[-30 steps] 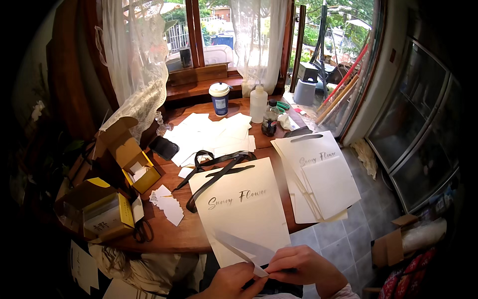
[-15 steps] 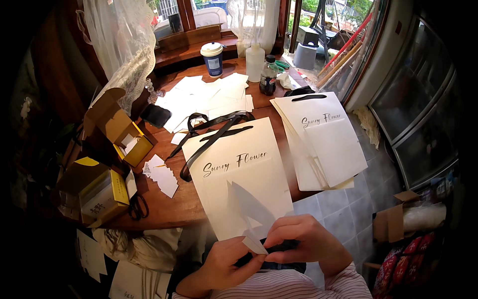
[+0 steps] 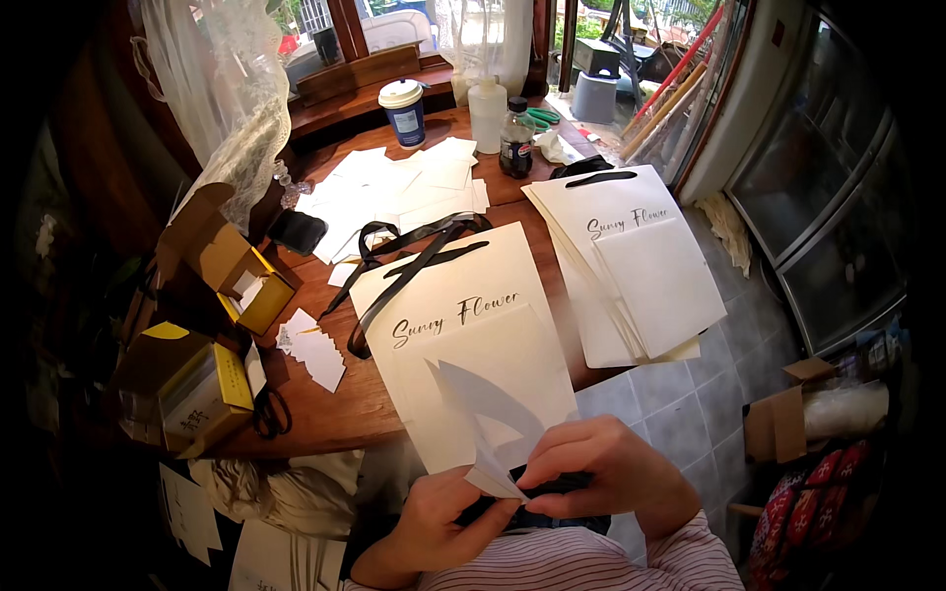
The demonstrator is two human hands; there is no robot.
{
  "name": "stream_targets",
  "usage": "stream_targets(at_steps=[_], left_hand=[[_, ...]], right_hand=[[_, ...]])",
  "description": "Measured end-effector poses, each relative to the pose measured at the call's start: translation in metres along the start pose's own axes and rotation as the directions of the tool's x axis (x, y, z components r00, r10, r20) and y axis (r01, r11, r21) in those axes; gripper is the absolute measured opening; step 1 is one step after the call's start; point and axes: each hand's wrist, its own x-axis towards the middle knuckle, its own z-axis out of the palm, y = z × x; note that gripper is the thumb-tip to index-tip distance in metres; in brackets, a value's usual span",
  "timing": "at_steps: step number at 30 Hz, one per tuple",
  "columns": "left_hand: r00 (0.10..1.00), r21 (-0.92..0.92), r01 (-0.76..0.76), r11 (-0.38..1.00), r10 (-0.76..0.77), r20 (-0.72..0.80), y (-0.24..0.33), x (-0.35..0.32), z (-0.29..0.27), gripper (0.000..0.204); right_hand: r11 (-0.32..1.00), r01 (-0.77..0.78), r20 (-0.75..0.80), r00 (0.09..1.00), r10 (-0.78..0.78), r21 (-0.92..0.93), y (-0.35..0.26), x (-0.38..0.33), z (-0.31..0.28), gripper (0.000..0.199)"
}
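Note:
A cream paper carrier bag (image 3: 463, 345) with black ribbon handles (image 3: 419, 258) and dark script lettering lies front up, its lower end reaching past the table edge to my hands. My left hand (image 3: 436, 522) pinches a folded paper edge at that lower end between thumb and fingers. Close beside it, my right hand (image 3: 599, 471) grips the same edge, fingertips nearly meeting the left ones. A grey pointed shadow lies across the bag's lower front. How the paper folds under my fingers is partly hidden.
More flat cream bags (image 3: 660, 286) are stacked to the right. White paper sheets (image 3: 394, 192) spread over the wooden table (image 3: 335, 419), with a paper cup (image 3: 405, 118), a white bottle (image 3: 487, 118) and a cola bottle (image 3: 515, 143) behind. Open yellow boxes (image 3: 264, 295) and scissors (image 3: 271, 414) lie left.
The whole view has shifted slightly, so things on the table sit a little further left and higher. Both hands keep their pinch on the bag's lower edge; the shadow on its front looks broader.

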Motion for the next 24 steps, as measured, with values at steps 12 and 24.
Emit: stream_targets(at_steps=[12, 24], left_hand=[[1.0, 0.03, -0.004, 1.0, 0.004, -0.005, -0.004, -0.001, -0.001, 0.016], [0.999, -0.012, -0.003, 1.0, 0.004, 0.047, -0.003, 0.005, -0.003, 0.014]], right_hand=[[1.0, 0.008, 0.025, 1.0, -0.008, 0.0, 0.007, 0.0, 0.001, 0.008], [1.0, 0.024, 0.08, 0.996, -0.024, 0.006, 0.009, 0.004, -0.002, 0.013]])
